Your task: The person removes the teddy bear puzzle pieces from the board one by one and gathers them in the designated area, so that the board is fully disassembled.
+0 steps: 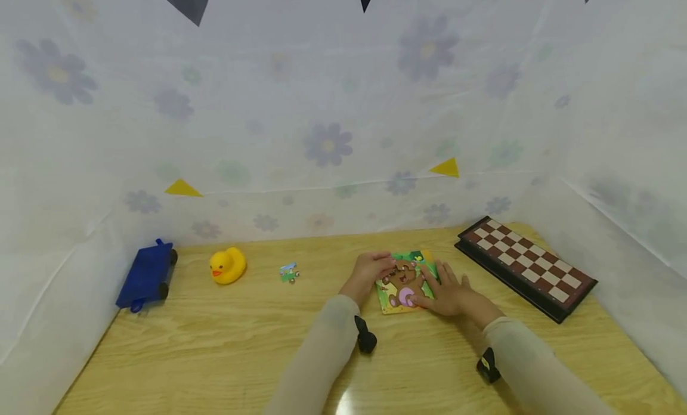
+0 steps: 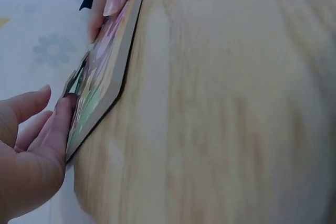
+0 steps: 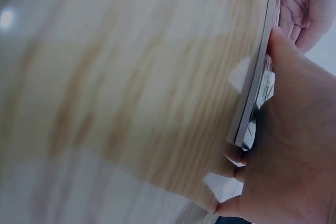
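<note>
A square jigsaw puzzle [image 1: 404, 293] with a brown bear picture lies on the table, both hands over it. My left hand [image 1: 369, 274] reaches over its upper left part, fingers extended onto the picture. In the left wrist view, a puzzle piece [image 2: 70, 81] stands tilted at the puzzle's surface beside the left fingertips, with the thumb held apart. My right hand [image 1: 449, 293] rests spread on the right side, its thumb on the lower part of the picture. In the right wrist view, the other right fingers [image 3: 223, 166] reach past the puzzle's edge.
A loose green and blue puzzle piece [image 1: 290, 272] lies left of the hands. Farther left are a yellow rubber duck [image 1: 228, 266] and a blue toy cart [image 1: 147, 276]. A checkered board case [image 1: 526, 266] sits at the right. White flowered cloth [image 1: 300, 182] encloses the table [image 1: 214, 355].
</note>
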`<action>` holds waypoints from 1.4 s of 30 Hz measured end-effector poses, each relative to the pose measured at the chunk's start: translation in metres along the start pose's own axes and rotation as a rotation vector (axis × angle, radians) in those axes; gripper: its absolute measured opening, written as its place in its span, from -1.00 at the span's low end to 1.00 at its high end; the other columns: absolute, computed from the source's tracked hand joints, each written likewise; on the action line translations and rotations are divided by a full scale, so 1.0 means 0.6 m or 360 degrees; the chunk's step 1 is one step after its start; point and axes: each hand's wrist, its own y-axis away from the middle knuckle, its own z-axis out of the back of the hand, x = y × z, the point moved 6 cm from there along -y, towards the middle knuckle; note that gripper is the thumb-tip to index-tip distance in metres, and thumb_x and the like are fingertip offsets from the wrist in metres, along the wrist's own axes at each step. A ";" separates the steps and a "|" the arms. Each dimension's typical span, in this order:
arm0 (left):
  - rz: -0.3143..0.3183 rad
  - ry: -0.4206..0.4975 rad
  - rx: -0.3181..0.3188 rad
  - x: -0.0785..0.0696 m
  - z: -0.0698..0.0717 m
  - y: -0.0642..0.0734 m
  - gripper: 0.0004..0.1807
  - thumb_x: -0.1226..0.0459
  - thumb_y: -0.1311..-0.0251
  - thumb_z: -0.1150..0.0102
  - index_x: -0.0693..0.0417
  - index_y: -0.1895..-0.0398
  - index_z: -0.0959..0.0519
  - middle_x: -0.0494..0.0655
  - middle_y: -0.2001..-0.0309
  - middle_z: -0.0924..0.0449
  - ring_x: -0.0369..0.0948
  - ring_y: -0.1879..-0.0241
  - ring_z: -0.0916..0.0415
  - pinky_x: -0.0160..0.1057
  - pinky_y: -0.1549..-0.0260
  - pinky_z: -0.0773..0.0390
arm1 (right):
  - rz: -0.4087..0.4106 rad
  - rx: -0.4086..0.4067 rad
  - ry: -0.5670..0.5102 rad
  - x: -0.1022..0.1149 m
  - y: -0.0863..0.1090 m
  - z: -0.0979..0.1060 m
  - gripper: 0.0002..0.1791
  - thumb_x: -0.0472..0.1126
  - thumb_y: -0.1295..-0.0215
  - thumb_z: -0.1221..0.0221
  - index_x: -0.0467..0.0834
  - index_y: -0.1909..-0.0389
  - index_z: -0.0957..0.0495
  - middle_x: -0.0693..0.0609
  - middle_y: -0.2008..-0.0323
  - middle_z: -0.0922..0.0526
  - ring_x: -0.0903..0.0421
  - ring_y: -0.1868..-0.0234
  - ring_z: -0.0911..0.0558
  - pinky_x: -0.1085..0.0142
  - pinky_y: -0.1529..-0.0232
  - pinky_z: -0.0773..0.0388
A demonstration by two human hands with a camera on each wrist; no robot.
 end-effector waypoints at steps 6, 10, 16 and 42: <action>-0.0001 -0.0142 -0.0227 -0.009 -0.006 -0.002 -0.73 0.50 -0.05 -0.30 0.30 0.13 -0.66 0.13 0.23 -0.68 -0.12 0.31 -0.68 -0.31 0.34 -0.66 | 0.0001 -0.0047 0.0085 -0.001 -0.004 0.006 0.05 0.50 -0.25 0.26 -0.19 -0.50 0.17 -0.43 -0.42 0.21 -0.36 -0.41 0.15 -0.44 -0.22 0.16; 0.0005 -0.0198 -0.0258 -0.007 -0.010 0.001 -0.76 0.51 -0.02 -0.31 0.30 0.18 -0.68 0.12 0.25 -0.68 -0.15 0.35 -0.67 -0.33 0.36 -0.66 | 0.0004 -0.0075 0.0148 -0.007 -0.004 0.004 0.08 0.53 -0.21 0.26 -0.19 -0.49 0.13 -0.45 -0.40 0.15 -0.36 -0.40 0.09 -0.43 -0.21 0.11; 0.0033 -0.0193 -0.0190 0.004 -0.015 -0.005 -0.78 0.53 -0.02 -0.30 0.30 0.21 -0.69 0.11 0.28 -0.68 -0.14 0.35 -0.67 -0.32 0.36 -0.66 | 0.0211 -0.0170 0.0099 -0.016 0.006 0.012 -0.04 0.41 -0.30 0.17 -0.24 -0.45 -0.02 -0.45 -0.39 0.08 -0.39 -0.36 -0.04 -0.42 -0.19 0.00; 0.0079 -0.0052 0.0028 0.010 0.006 -0.015 -0.73 0.48 -0.12 -0.24 0.25 0.08 -0.66 0.09 0.22 -0.68 -0.23 0.34 -0.65 -0.33 0.29 -0.65 | 0.0312 -0.0107 0.0070 -0.031 -0.006 0.008 0.03 0.40 -0.29 0.12 -0.31 -0.46 0.11 -0.37 -0.44 0.22 -0.32 -0.42 0.14 -0.38 -0.26 0.15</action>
